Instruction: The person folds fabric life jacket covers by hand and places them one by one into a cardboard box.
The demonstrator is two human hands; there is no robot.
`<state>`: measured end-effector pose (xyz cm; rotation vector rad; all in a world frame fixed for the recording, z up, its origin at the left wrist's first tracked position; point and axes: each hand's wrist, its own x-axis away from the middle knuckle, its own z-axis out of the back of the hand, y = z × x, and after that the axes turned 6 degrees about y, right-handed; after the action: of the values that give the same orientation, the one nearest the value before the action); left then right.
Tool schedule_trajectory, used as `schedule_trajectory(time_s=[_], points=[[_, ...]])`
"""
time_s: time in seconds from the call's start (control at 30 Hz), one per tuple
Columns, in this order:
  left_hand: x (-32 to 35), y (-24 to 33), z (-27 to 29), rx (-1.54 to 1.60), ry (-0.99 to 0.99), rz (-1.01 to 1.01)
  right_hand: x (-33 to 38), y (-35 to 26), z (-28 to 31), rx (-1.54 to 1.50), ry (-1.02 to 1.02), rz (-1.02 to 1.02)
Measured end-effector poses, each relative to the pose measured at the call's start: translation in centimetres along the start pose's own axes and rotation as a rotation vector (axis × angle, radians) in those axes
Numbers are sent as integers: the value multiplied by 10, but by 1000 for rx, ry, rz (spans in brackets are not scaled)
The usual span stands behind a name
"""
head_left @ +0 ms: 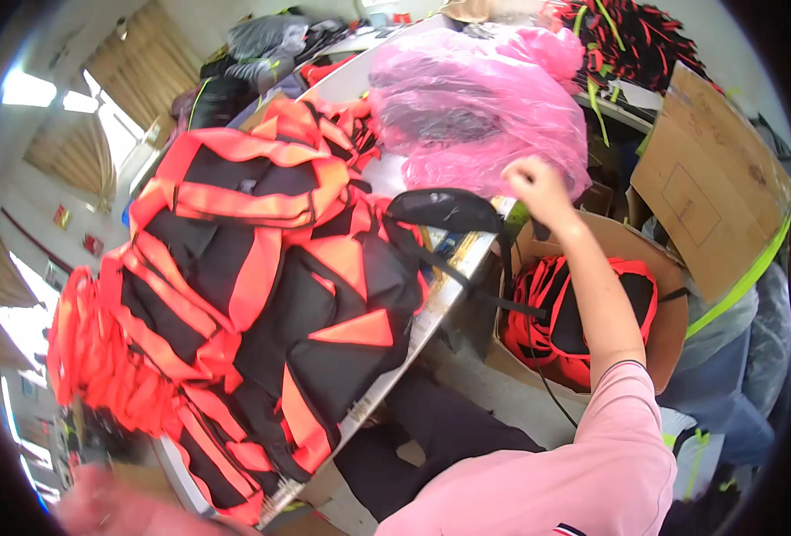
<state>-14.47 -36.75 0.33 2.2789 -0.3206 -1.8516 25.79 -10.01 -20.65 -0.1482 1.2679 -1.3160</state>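
Note:
My right hand is raised over the table's right edge, in front of a pink plastic bag. Its fingers are curled closed, and I cannot make out whether anything is in them. Just left of it lies a black pouch with a black strap that hangs past the table edge. My left hand is a blur at the lower left, below the pile; its fingers do not show clearly. Between the hands, black fabric pieces with orange-red trim are heaped across the table.
An open cardboard box holding red-and-black items stands right of the table. A cardboard sheet leans behind it. Bundled orange-red strips hang over the table's left side. Dark bags and a red-black heap lie farther back.

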Motion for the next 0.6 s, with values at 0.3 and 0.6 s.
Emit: schedule_trajectory(time_s=[0.3, 0.6], points=[[195, -259, -65, 135, -315, 1514, 9, 113, -66, 437, -521, -176], [304, -395, -143, -59, -441, 1544, -2, 126, -71, 571, -696, -178]])
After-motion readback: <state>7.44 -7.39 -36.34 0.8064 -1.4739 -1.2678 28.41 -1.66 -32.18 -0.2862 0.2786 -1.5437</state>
